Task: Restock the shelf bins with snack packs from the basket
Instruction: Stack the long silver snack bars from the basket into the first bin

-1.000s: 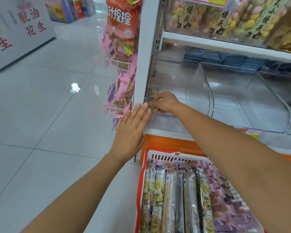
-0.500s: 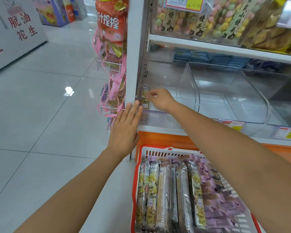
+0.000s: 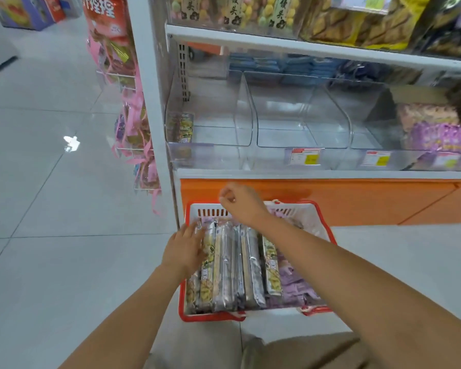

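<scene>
**Head view.** The step in hand is judged to be the fetching of a further pack. The left hand [image 3: 184, 249] is laid with straight, spread fingers on the leftmost of the long snack packs [image 3: 232, 267] and grips nothing. The right hand [image 3: 240, 203] is held above the far end of the basket [image 3: 210, 317] with its fingers loosely curled, and nothing is seen in it. The long snack packs are stood on edge, side by side, in the left half of the basket, which rests on the tiled floor [image 3: 51, 182] just before the shelf. One placed pack [image 3: 183, 127] is seen upright against the left wall of the leftmost bin [image 3: 244, 115], so the restocking is judged to be barely begun. For the next move, one pack must be parted from its tight neighbours, lifted out and stood beside the placed one.

Materials and shapes:
- The long snack packs are slim bars in crinkled, glossy foil, likely slippery.
- The small purple packs [image 3: 293, 286] are soft and loosely heaped.
- The bins are of clear, rigid plastic with curved dividers.
- The basket is red-rimmed, with slotted white walls.
</scene>
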